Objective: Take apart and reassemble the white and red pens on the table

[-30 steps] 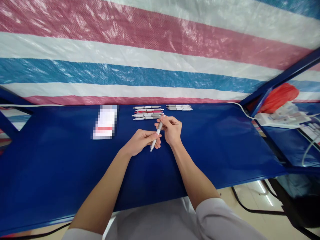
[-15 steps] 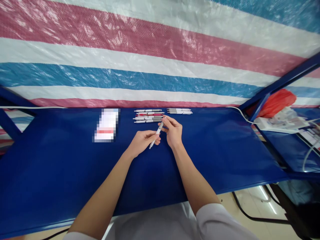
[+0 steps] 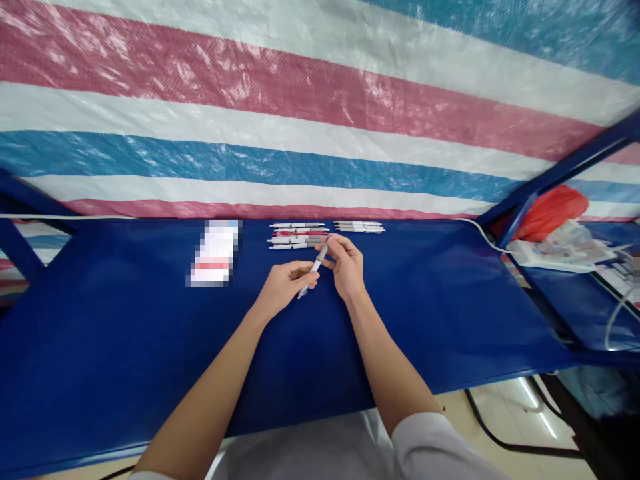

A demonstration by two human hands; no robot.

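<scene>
Between my two hands is a white pen (image 3: pixel 315 265) with a grey grip, held slanted above the blue table. My left hand (image 3: pixel 284 288) pinches its lower white part between thumb and fingers. The fingertips of my right hand (image 3: pixel 347 267) close on its upper grey end, partly hiding the tip. Just behind my hands lies a group of several pens (image 3: pixel 296 241), side by side, one of them red (image 3: pixel 300 233). A smaller set of white pens (image 3: pixel 358 227) rests to the right of that group.
A blurred-out white rectangular item (image 3: pixel 215 253) lies left on the blue table (image 3: pixel 150 347). Striped plastic sheeting (image 3: pixel 300 113) hangs behind. At right are a blue frame bar (image 3: pixel 555 170), a red plastic bag (image 3: pixel 553 212) and a white cable (image 3: pixel 483 233).
Both hands keep hold of the pen in nearly the same place. The whole view has shifted very slightly, with the table things sitting a little lower.
</scene>
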